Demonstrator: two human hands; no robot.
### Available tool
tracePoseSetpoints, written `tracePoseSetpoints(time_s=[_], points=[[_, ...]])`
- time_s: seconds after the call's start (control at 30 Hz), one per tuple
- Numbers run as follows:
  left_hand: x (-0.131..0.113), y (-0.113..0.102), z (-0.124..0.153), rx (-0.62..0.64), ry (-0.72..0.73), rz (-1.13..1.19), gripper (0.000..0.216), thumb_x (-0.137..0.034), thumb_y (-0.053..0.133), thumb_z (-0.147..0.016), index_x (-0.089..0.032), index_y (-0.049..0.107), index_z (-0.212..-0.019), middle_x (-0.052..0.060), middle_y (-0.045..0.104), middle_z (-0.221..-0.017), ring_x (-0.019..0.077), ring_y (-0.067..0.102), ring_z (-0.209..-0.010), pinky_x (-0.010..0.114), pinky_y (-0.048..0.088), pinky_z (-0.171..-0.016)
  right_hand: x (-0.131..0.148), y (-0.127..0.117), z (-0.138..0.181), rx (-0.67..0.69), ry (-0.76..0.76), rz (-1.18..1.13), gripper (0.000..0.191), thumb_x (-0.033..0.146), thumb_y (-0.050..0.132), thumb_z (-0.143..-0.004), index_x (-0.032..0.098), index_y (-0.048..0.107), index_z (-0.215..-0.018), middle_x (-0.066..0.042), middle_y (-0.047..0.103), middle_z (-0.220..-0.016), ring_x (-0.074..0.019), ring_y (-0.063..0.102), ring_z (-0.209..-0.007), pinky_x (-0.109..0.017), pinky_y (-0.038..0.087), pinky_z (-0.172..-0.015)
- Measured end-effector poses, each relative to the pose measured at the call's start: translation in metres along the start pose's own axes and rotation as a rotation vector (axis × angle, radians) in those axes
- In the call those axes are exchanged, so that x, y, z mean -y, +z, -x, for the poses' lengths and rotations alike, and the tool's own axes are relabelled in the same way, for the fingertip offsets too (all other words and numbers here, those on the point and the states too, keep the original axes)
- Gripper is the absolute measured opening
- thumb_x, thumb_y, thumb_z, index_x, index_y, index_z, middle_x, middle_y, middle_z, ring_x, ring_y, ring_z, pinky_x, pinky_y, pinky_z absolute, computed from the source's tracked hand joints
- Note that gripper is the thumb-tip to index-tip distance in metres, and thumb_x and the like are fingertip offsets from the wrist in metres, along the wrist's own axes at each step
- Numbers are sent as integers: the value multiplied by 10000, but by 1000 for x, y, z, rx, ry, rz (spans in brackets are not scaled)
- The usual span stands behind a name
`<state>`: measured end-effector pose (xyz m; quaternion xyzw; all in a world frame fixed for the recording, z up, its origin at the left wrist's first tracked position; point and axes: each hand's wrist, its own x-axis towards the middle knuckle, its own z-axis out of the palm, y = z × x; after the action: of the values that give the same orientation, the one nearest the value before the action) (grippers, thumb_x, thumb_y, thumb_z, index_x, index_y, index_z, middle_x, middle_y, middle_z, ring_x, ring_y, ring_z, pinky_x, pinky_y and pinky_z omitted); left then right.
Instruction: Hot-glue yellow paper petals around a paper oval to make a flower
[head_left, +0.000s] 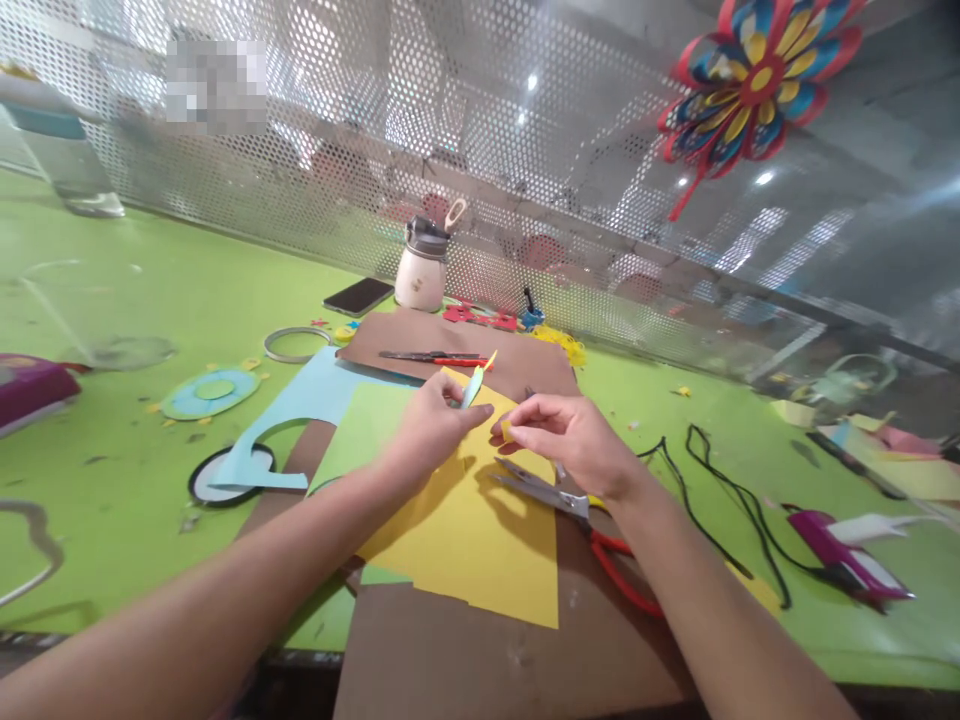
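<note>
My left hand point(429, 425) is closed on a small pale blue-green paper piece point(474, 386) with a yellow tip sticking up from it. Close by on the right, my right hand point(574, 440) pinches a little yellow paper piece point(507, 431) between thumb and fingers. Both hands are above a sheet of yellow paper point(480, 545), which overlaps a green sheet point(367, 425). Red-handled scissors point(551, 492) lie with their blades apart on the yellow paper, partly under my right wrist. A second pair of scissors point(435, 357) rests on brown cardboard point(390, 332) beyond my hands.
Cut light blue paper point(300, 390), a tape roll point(289, 345) and a blue paper ring point(212, 393) lie at left. Behind stand a phone point(358, 296) and a white bottle point(421, 278) before a perforated screen point(337, 170). A purple glue gun point(847, 560) with black cord lies right.
</note>
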<state>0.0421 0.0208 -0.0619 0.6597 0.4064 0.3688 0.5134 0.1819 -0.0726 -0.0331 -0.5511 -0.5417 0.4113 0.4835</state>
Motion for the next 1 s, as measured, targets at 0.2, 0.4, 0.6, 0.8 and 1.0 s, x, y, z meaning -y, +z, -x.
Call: tracePoseSetpoints(time_s=[0.2,0.4,0.6,0.8,1.0], points=[[2,-1,-2,-132,260,-376,310,-288,644,-644,-229,341,-662,-20,425,-752,160,450,-685,289,363,-633,-15,7,1,-132,-56,-2,153,299,680,-738,176,673,-828,-38,681,-857,-161,636,-784,-345,525,-761],[13,-1,1,-122,442,-535,306,-237,623,-653,-242,323,-716,3,384,-796,208,476,-763,357,424,-696,-14,13,1,-236,-65,59,182,315,679,-732,167,674,-838,-45,689,-852,-168,628,-783,-318,507,-753],[12,1,4,-121,531,-651,295,-225,610,-674,-235,330,-766,40,370,-865,241,466,-827,416,446,-748,-18,22,-6,-295,-33,62,175,303,664,-719,150,685,-802,-54,701,-797,-191,641,-754,-326,501,-743],[9,0,9,-74,599,-662,338,-252,647,-666,-234,334,-792,40,377,-898,252,450,-909,416,435,-800,-23,18,-9,-341,-55,67,175,289,661,-712,140,708,-789,-73,718,-784,-212,651,-740,-328,505,-712],[-4,-2,12,19,407,-409,221,-256,588,-669,-226,383,-747,-2,432,-800,193,486,-741,342,422,-679,-19,5,-8,-313,0,-16,163,282,705,-672,136,700,-745,-56,703,-710,-184,648,-680,-320,504,-708]])
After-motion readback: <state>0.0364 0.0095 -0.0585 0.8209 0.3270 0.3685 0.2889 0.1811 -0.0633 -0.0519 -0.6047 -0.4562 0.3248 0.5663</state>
